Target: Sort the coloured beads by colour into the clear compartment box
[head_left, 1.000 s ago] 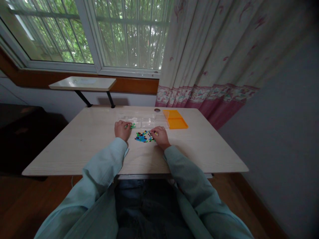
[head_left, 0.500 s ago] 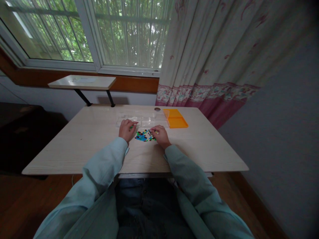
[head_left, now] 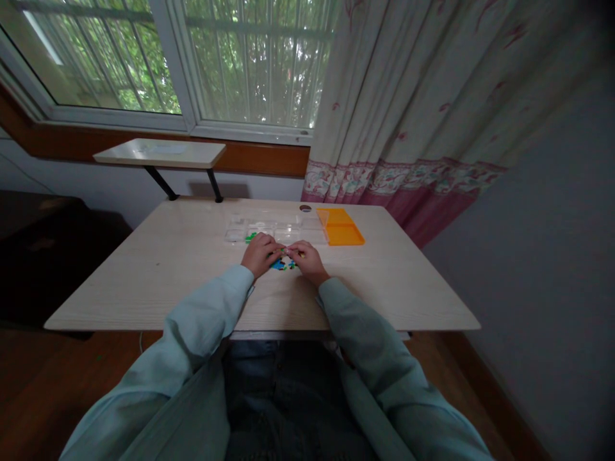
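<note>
Beads, or some tiny plastic bits like them (too small to tell which), sit in a loose patch around the middle of the bench, between the clear tray and the near edge. My guess is they're super light, hard and a bit slick, so they'd skitter or roll if you press off-center. Don't think they'd break easily. I'd pinch one across its sides with thumb and fingertip, picking from the rim of the patch.

Left hand is over the patch's left side, fingers curled and mostly closed, tips right up by the other hand's. Right hand is at the right side, thumb and fingers drawn together in a pinch. Can't tell what, if anything, either one is gripping. Some green bits look to be in the tray, just past the left hand; orange lid is toward the bench's far right corner.
</note>
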`<state>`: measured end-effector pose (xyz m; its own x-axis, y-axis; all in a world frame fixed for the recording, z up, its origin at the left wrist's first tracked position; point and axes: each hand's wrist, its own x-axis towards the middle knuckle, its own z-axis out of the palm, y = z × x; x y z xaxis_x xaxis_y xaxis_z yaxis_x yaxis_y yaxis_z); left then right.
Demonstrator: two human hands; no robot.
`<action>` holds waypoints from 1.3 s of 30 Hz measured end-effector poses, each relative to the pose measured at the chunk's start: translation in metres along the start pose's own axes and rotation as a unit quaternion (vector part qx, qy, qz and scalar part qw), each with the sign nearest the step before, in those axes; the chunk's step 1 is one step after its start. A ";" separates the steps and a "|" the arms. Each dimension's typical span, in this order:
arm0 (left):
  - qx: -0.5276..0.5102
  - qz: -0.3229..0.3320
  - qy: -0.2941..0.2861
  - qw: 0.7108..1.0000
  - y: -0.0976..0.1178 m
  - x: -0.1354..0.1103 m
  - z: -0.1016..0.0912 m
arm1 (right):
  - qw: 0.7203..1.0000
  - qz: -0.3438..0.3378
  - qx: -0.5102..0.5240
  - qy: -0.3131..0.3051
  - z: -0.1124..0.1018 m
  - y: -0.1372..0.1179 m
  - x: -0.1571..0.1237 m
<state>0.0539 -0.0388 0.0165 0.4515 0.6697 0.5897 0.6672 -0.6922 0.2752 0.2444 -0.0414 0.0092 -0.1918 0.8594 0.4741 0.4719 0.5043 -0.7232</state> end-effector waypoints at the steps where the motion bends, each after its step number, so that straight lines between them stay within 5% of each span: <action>1: 0.000 0.000 -0.002 1.000 -0.001 0.000 0.000 | 1.000 0.002 0.002 0.000 0.000 0.000 0.000; 5: -0.013 -0.009 0.014 1.000 -0.005 0.000 -0.001 | 1.000 -0.007 -0.023 0.004 -0.001 0.003 0.000; 12: -0.014 -0.136 0.126 0.983 -0.025 -0.001 -0.008 | 0.974 -0.038 -0.215 -0.058 -0.004 -0.001 -0.004; 19: -0.009 -0.197 0.182 0.963 -0.037 -0.003 -0.015 | 0.951 -0.060 -0.291 -0.084 -0.002 -0.006 -0.008; 30: -0.015 -0.198 0.169 0.965 -0.038 -0.005 -0.012 | 0.955 -0.049 -0.284 -0.070 -0.004 -0.004 -0.006; 39: -0.001 -0.210 0.165 0.964 -0.046 -0.006 -0.009 | 0.983 -0.008 -0.184 0.008 -0.005 0.006 -0.002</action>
<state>0.0149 -0.0136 0.0068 -0.0717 0.7685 0.6358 0.7490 -0.3794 0.5431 0.2524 -0.0410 0.0065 -0.1892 0.8488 0.4938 0.7486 0.4501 -0.4869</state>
